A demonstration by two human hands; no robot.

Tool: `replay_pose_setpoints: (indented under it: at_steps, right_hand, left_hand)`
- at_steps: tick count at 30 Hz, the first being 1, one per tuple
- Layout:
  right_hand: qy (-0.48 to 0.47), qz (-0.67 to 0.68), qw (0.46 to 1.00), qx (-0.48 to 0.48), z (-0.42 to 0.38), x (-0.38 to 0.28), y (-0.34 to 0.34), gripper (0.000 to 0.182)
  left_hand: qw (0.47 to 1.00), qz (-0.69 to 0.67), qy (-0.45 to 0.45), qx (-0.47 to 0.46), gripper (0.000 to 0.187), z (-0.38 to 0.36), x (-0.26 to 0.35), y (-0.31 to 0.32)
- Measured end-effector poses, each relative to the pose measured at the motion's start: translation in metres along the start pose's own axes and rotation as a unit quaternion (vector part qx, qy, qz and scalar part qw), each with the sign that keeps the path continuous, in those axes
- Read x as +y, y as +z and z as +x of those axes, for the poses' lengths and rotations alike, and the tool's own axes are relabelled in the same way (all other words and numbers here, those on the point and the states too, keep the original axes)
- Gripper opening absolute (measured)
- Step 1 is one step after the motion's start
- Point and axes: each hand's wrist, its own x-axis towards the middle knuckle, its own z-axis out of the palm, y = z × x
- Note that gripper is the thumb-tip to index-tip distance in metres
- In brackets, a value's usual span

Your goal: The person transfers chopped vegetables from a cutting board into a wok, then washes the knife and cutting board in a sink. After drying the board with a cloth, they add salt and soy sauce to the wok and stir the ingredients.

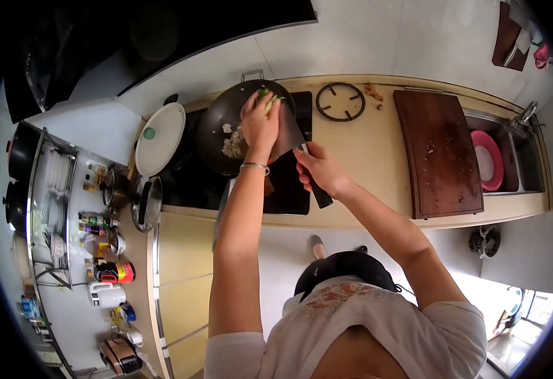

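Note:
My right hand (321,168) is wrapped around the black handle of a cleaver (290,131), whose broad blade reaches over the right side of a dark wok (216,120). My left hand (261,128), with a bracelet at the wrist, is closed over chopped green vegetable pieces (266,96) beside the blade, above the wok. Part of the greens is hidden by my fingers. Pale, whitish pieces of food (233,144) lie in the bottom of the wok, left of my left hand.
Right of the black stovetop (300,183) lie a round pan support (341,102) and ginger-like pieces (373,92). A wet wooden cutting board (436,148) adjoins the sink (529,161), which holds a pink basin (490,170). A white lid-like disc (160,140) and a glass lid (146,202) stand left.

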Motion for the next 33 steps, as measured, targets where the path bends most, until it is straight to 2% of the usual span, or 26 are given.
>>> replay_pose_setpoints:
  at_steps: [5, 6, 8, 9, 12, 14, 16, 17, 20, 22, 25, 27, 28, 30, 31, 33]
  right_hand:
    - [0.015, -0.036, 0.999, -0.002, 0.022, 0.008, 0.015, 0.020]
    - [0.014, -0.061, 0.998, 0.005, 0.023, 0.008, 0.015, 0.021]
    - [0.015, -0.087, 0.996, 0.024, 0.024, 0.008, 0.014, 0.021]
    - [0.003, -0.106, 0.994, 0.026, 0.024, 0.008, 0.013, 0.021]
    - [-0.008, -0.144, 0.989, 0.042, 0.025, 0.008, 0.013, 0.021]
    - [-0.011, -0.162, 0.985, 0.056, 0.027, 0.006, 0.014, 0.022]
    - [-0.002, -0.184, 0.981, 0.062, 0.027, 0.004, 0.019, 0.022]
    - [0.004, -0.157, 0.986, 0.056, 0.028, 0.007, 0.021, 0.022]
    - [-0.007, -0.108, 0.993, 0.049, 0.026, 0.010, 0.032, 0.020]
    - [-0.009, -0.113, 0.993, 0.036, 0.020, 0.006, 0.036, 0.021]
    - [-0.027, -0.074, 0.997, 0.021, 0.008, 0.002, 0.031, 0.021]
    - [-0.022, -0.068, 0.997, 0.020, -0.001, 0.002, 0.029, 0.020]
    - [-0.023, -0.067, 0.997, 0.026, -0.004, 0.004, 0.025, 0.020]
    - [-0.042, -0.083, 0.994, 0.056, -0.011, 0.006, 0.016, 0.020]
    - [-0.052, -0.086, 0.993, 0.069, -0.015, 0.004, 0.013, 0.020]
    - [-0.054, -0.108, 0.987, 0.110, -0.026, 0.001, 0.006, 0.019]
  left_hand:
    - [0.993, -0.058, -0.086, -0.061, 0.028, 0.005, -0.071, 0.000]
    - [0.991, -0.066, -0.092, -0.076, 0.031, 0.005, -0.082, 0.000]
    - [0.976, -0.098, -0.168, -0.102, 0.036, 0.007, -0.094, -0.003]
    - [0.971, -0.094, -0.181, -0.128, 0.044, 0.009, -0.102, -0.005]
    - [0.971, 0.056, -0.129, -0.195, 0.060, 0.022, -0.115, -0.012]
    - [0.970, 0.022, -0.131, -0.204, 0.059, 0.030, -0.108, -0.017]
    - [0.981, 0.046, 0.097, -0.159, 0.056, 0.034, -0.094, -0.026]
    - [0.972, 0.001, 0.162, -0.171, 0.054, 0.034, -0.084, -0.030]
    - [0.922, 0.027, 0.304, -0.238, 0.055, 0.033, -0.052, -0.051]
    - [0.896, 0.088, 0.337, -0.277, 0.057, 0.032, -0.052, -0.048]
    - [0.908, 0.106, 0.266, -0.306, 0.056, 0.035, -0.084, -0.037]
    - [0.924, 0.141, 0.228, -0.275, 0.057, 0.042, -0.128, -0.025]
    - [0.937, 0.121, 0.175, -0.278, 0.054, 0.043, -0.131, -0.030]
    - [0.936, 0.212, 0.194, -0.205, 0.038, 0.049, -0.142, -0.033]
    - [0.936, 0.211, 0.195, -0.205, 0.038, 0.050, -0.139, -0.034]
    - [0.921, 0.263, 0.135, -0.254, 0.020, 0.050, -0.134, -0.049]
